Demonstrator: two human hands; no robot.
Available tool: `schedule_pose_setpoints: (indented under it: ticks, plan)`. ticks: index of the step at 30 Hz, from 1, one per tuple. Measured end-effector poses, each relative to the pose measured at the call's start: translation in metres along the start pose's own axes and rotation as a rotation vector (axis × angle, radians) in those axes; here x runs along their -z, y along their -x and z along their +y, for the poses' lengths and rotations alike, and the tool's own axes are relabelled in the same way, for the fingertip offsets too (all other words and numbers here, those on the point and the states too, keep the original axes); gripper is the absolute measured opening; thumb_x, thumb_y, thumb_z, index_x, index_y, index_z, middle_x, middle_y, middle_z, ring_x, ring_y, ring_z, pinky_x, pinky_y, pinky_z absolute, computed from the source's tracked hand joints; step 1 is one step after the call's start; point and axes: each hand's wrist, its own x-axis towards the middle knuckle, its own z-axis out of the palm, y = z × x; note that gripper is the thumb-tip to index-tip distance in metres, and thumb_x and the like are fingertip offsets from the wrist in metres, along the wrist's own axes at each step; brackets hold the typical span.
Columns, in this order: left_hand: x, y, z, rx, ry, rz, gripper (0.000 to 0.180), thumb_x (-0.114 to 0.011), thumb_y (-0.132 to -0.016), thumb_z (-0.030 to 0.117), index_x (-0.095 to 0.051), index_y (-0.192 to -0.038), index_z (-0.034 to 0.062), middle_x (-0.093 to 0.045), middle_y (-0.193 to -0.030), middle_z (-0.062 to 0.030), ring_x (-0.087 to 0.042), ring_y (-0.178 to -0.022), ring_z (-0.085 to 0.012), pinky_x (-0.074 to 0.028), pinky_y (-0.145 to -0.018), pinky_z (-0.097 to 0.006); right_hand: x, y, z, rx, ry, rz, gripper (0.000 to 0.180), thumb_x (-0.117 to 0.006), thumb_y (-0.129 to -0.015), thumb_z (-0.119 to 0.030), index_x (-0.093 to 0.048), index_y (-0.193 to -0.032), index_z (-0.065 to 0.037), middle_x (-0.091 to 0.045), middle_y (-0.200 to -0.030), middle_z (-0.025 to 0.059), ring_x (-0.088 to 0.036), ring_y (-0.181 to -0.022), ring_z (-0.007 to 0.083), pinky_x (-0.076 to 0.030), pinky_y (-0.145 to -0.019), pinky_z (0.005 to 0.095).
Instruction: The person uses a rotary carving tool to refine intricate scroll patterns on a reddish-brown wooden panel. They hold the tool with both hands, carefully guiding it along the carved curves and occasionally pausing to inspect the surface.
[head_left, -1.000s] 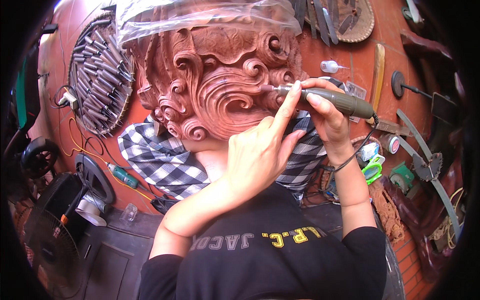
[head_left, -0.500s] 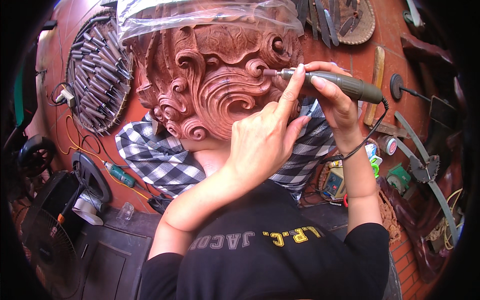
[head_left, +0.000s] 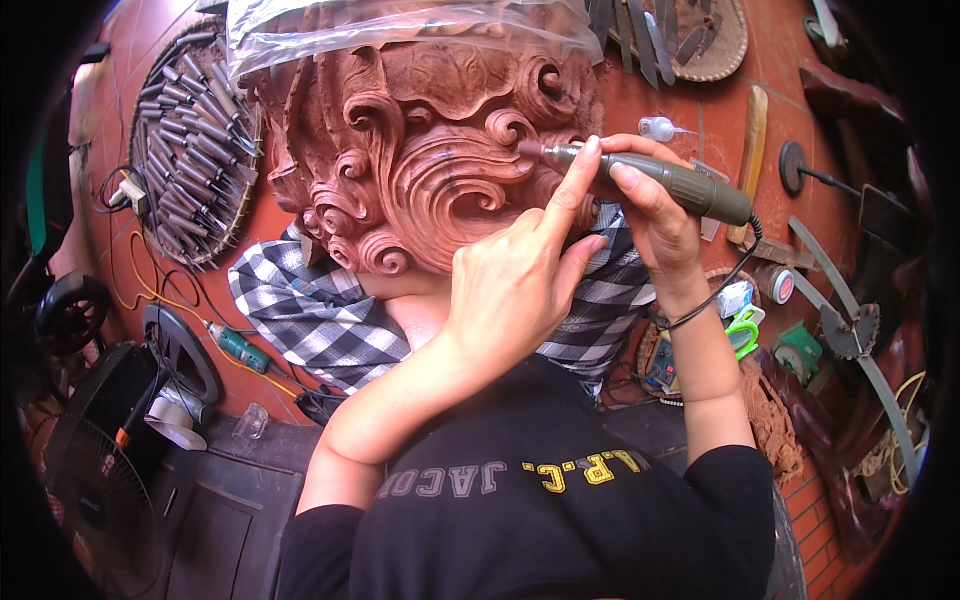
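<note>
Your right hand [head_left: 668, 235] grasps the rotary tool [head_left: 690, 190] like a pen, perhaps for fine control. Your left hand [head_left: 515, 285] rests its index finger at the tool's front, seemingly for steadiness; whether its hidden fingers grip, I cannot tell. The reddish carving [head_left: 430, 180] lies far, mostly left of the tool.

Bright light glares off plastic sheeting [head_left: 410, 28]; dark edges bend.
</note>
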Motion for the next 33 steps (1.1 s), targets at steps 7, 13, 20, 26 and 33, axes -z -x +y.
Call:
schedule_pose_setpoints:
  ticks: [7, 13, 20, 26, 33]
  plan:
    - [0.010, 0.012, 0.000, 0.019, -0.033, -0.038, 0.079, -0.073, -0.091, 0.027, -0.034, -0.160, 0.0225, -0.059, -0.072, -0.0067, -0.062, -0.054, -0.0257, -0.048, -0.048, -0.041, -0.018, 0.021, 0.021, -0.004, -0.174, 0.068, 0.031, -0.068, -0.094, -0.003, -0.063, -0.123, 0.007, -0.068, -0.119, 0.0148, -0.068, -0.110, 0.0210, -0.057, -0.099, 0.0379]
    - [0.008, 0.009, -0.001, 0.011, -0.045, -0.060, 0.078, -0.070, -0.093, 0.027, -0.033, -0.160, 0.0219, -0.060, -0.073, -0.0074, -0.063, -0.055, -0.0268, -0.048, -0.047, -0.041, -0.018, 0.021, 0.022, 0.008, -0.200, 0.094, 0.032, -0.067, -0.095, -0.004, -0.062, -0.125, 0.006, -0.068, -0.118, 0.0143, -0.068, -0.108, 0.0205, -0.058, -0.098, 0.0379]
    - [0.003, -0.002, -0.002, -0.003, -0.020, -0.023, 0.078, -0.070, -0.093, 0.028, -0.031, -0.161, 0.0216, -0.060, -0.074, -0.0090, -0.064, -0.055, -0.0296, -0.049, -0.048, -0.042, -0.013, 0.007, 0.011, 0.023, -0.157, 0.070, 0.030, -0.067, -0.095, -0.004, -0.062, -0.124, 0.006, -0.068, -0.118, 0.0140, -0.068, -0.109, 0.0209, -0.059, -0.097, 0.0383]
    - [0.003, -0.007, -0.002, -0.020, -0.022, 0.008, 0.079, -0.070, -0.093, 0.028, -0.030, -0.161, 0.0234, -0.060, -0.074, -0.0091, -0.064, -0.056, -0.0296, -0.050, -0.048, -0.043, -0.015, 0.000, 0.005, 0.052, -0.108, 0.071, 0.029, -0.066, -0.095, -0.002, -0.063, -0.123, 0.006, -0.069, -0.116, 0.0152, -0.070, -0.106, 0.0210, -0.059, -0.096, 0.0372]
    - [0.003, 0.001, -0.004, -0.010, -0.019, 0.001, 0.079, -0.072, -0.092, 0.028, -0.033, -0.160, 0.0243, -0.059, -0.071, -0.0085, -0.063, -0.055, -0.0292, -0.049, -0.048, -0.043, -0.022, 0.011, 0.015, 0.075, -0.086, 0.132, 0.029, -0.067, -0.095, -0.001, -0.064, -0.122, 0.006, -0.069, -0.117, 0.0149, -0.071, -0.103, 0.0202, -0.059, -0.095, 0.0353]
